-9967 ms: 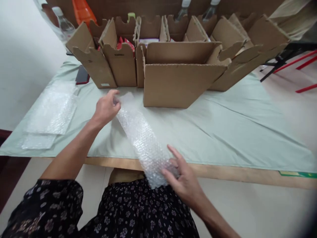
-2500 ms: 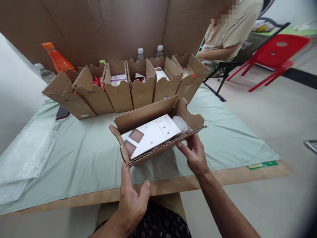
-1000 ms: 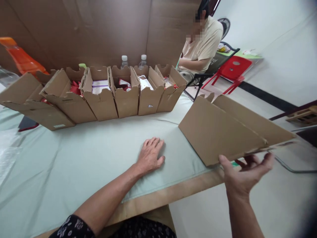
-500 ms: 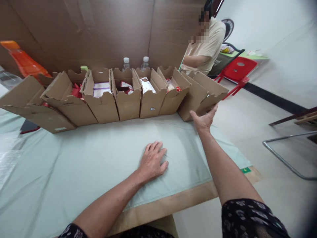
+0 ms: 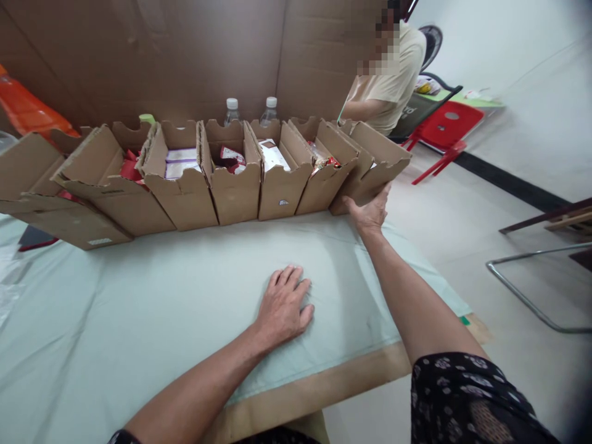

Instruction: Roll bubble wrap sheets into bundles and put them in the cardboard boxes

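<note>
My right hand point(image 5: 370, 211) grips the lower corner of the rightmost cardboard box point(image 5: 365, 176), thumb on its front face and fingers round its right side. That box stands against the neighbouring cardboard box point(image 5: 319, 188), which holds small red and clear packets point(image 5: 325, 161). Its own contents are mostly hidden. My left hand point(image 5: 284, 305) lies flat on the pale green cloth point(image 5: 185, 296), fingers spread, holding nothing. Other open cardboard boxes in the row hold a white packet point(image 5: 274, 157), dark red wrappers point(image 5: 232, 159), purple-and-white packs point(image 5: 182, 163) and something red point(image 5: 132, 165).
Behind the row stand two clear bottles with white caps point(image 5: 271, 102) and a tall cardboard panel point(image 5: 208, 55). An orange bottle point(image 5: 32, 108) leans at far left. A person point(image 5: 398, 68) sits beyond, near a red chair point(image 5: 448, 126). The table's wooden edge point(image 5: 324, 385) runs along the front.
My right hand has moved the rightmost box leftward, up against its neighbour. The view has shifted slightly. My left hand stays flat on the cloth.
</note>
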`<state>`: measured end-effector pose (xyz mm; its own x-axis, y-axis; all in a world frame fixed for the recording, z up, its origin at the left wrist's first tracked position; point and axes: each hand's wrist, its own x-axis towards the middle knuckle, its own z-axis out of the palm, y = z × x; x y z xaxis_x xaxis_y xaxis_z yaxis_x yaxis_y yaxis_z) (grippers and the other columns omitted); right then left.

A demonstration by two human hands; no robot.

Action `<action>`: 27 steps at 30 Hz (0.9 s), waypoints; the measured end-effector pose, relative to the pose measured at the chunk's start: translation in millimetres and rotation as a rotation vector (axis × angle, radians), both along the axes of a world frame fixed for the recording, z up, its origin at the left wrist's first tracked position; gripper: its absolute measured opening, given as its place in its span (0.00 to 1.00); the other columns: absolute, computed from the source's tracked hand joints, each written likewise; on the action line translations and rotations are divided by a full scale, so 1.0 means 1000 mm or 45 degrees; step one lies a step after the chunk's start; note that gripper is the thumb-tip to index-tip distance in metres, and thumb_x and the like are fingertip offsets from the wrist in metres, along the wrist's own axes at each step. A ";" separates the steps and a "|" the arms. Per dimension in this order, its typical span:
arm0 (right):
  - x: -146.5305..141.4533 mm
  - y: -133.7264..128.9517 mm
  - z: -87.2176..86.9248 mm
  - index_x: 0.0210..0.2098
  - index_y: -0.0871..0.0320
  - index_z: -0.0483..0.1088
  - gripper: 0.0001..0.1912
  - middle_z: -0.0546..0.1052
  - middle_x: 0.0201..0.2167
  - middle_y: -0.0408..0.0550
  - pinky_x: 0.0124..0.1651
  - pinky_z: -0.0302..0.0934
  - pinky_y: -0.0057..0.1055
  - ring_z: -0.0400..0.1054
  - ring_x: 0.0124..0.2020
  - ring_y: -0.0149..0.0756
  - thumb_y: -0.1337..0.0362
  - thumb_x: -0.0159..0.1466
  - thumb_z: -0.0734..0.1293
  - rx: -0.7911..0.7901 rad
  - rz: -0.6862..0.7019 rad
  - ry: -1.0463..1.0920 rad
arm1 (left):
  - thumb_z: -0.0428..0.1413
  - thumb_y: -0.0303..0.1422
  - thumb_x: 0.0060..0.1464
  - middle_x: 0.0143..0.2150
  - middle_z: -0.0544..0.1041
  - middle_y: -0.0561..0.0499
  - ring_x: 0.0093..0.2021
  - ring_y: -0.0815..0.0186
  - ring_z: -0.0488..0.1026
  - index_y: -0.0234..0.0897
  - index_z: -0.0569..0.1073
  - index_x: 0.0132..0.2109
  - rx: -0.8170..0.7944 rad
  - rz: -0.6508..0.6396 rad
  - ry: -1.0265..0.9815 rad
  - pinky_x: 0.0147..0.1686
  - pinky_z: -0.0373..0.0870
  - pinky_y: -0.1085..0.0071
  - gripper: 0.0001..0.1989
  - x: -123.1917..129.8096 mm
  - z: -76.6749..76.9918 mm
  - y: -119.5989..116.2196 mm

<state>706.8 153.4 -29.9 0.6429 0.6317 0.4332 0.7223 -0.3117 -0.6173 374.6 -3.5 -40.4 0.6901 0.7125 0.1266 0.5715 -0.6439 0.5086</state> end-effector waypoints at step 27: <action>-0.090 -0.216 0.101 0.33 0.47 0.80 0.11 0.84 0.33 0.47 0.43 0.71 0.46 0.78 0.35 0.49 0.51 0.58 0.67 -0.011 0.373 -0.412 | 0.51 0.31 0.60 0.71 0.68 0.34 0.73 0.50 0.64 0.29 0.59 0.72 -0.308 0.448 -0.787 0.75 0.57 0.49 0.34 0.002 -0.019 0.016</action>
<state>616.4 -62.2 71.0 0.2683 0.7716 0.5768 0.9367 -0.0692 -0.3432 376.5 12.4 -59.2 0.2707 0.9351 0.2288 0.2873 -0.3054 0.9079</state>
